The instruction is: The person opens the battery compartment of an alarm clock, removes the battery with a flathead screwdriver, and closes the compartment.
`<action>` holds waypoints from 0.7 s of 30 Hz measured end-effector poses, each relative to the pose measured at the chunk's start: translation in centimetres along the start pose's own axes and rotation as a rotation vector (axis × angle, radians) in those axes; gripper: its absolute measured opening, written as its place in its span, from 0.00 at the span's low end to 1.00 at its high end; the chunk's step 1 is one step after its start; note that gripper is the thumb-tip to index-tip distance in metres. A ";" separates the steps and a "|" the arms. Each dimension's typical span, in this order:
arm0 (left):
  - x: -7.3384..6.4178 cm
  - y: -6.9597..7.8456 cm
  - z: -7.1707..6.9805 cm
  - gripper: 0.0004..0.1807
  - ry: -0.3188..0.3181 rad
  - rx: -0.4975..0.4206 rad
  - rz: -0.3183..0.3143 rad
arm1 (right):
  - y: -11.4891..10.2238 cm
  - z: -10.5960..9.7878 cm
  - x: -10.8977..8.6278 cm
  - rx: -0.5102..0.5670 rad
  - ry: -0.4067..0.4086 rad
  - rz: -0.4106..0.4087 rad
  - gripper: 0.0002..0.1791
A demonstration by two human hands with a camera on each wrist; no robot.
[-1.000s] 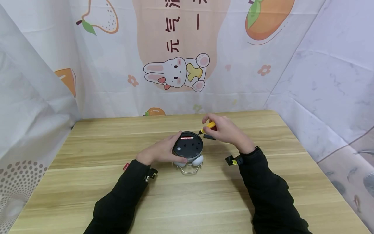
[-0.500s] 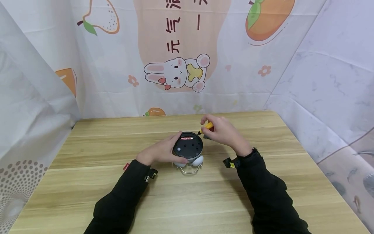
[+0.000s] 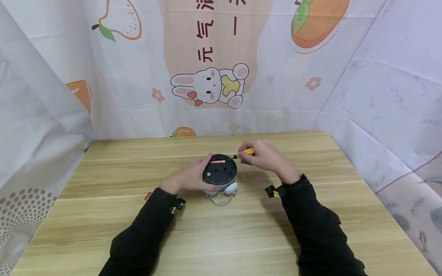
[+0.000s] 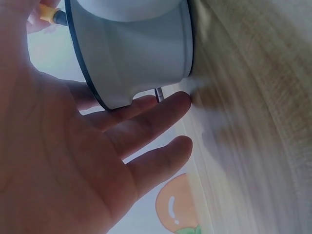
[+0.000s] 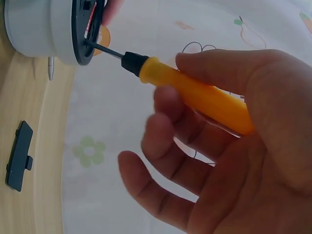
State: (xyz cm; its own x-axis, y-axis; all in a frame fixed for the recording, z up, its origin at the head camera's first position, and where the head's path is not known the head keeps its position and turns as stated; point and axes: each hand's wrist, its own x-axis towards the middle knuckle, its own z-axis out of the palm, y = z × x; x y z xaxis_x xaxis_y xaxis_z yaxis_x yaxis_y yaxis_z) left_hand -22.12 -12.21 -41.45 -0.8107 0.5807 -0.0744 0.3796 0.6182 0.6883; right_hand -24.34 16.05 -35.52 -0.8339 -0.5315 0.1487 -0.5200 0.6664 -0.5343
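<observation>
A twin-bell alarm clock (image 3: 220,174) lies face down on the table, its black back upward and its white bells towards me. My left hand (image 3: 188,178) grips its left side, thumb near the bells and fingers around the far edge. In the left wrist view, the fingers (image 4: 146,117) reach along the pale casing (image 4: 131,53). A red-and-silver battery (image 3: 218,161) sits in the slot in the back. My right hand (image 3: 264,155) pinches a yellow-handled screwdriver (image 5: 195,95) between thumb and fingers. Its thin shaft (image 5: 105,48) meets the clock's back at the battery's right end.
A small black battery cover (image 5: 19,156) lies on the wooden table (image 3: 221,237), right of the clock and partly behind my right hand in the head view. A printed curtain (image 3: 131,88) hangs behind the table's far edge.
The clock and my left hand have shifted slightly left. My right hand has lowered a little, so the screwdriver lies at a flatter angle. Its tip stays at the battery's right end.
</observation>
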 end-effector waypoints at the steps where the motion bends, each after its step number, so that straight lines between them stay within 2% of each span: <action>1: 0.0 0.0 0.0 0.64 0.004 0.000 0.003 | 0.0 -0.1 -0.1 0.010 -0.013 0.009 0.09; 5: 0.0 0.0 0.0 0.63 0.006 0.002 -0.003 | 0.8 -0.3 -0.2 0.001 -0.081 0.035 0.11; 11: -0.1 0.3 -0.1 0.64 -0.003 0.018 -0.008 | 1.9 -0.4 -0.4 -0.112 -0.194 0.048 0.14; 21: -0.2 0.4 -0.2 0.66 -0.015 0.028 -0.045 | 1.8 -0.5 -0.4 -0.097 -0.198 0.010 0.15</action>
State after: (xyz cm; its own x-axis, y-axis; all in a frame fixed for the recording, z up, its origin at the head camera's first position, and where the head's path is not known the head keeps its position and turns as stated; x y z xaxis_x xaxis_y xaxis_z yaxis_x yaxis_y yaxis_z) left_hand -21.88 -12.13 -41.03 -0.8207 0.5596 -0.1157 0.3554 0.6585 0.6634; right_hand -24.99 17.68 -36.13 -0.7917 -0.6103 -0.0274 -0.5352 0.7145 -0.4506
